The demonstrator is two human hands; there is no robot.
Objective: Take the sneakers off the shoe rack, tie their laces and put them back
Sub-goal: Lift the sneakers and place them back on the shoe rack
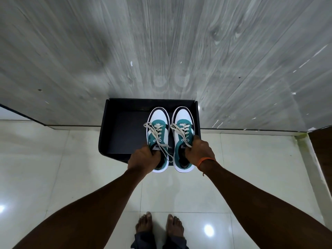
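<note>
Two white, teal and black sneakers sit side by side over the right half of a black shoe rack [118, 133], toes pointing at the wall and heels past its front edge. My left hand [143, 159] grips the collar of the left sneaker [159, 119]. The right sneaker [183, 117] is held the same way at its collar by my right hand [199, 150], which wears an orange wrist band. Cream laces lie loose and untied over both tongues; one lace end hangs between the shoes.
The rack stands against a grey wood-grain wall [161, 51] on glossy white floor tiles [53, 168]. My bare feet [159, 225] stand on the tiles below the rack. A dark brown panel [323, 150] edges the right side.
</note>
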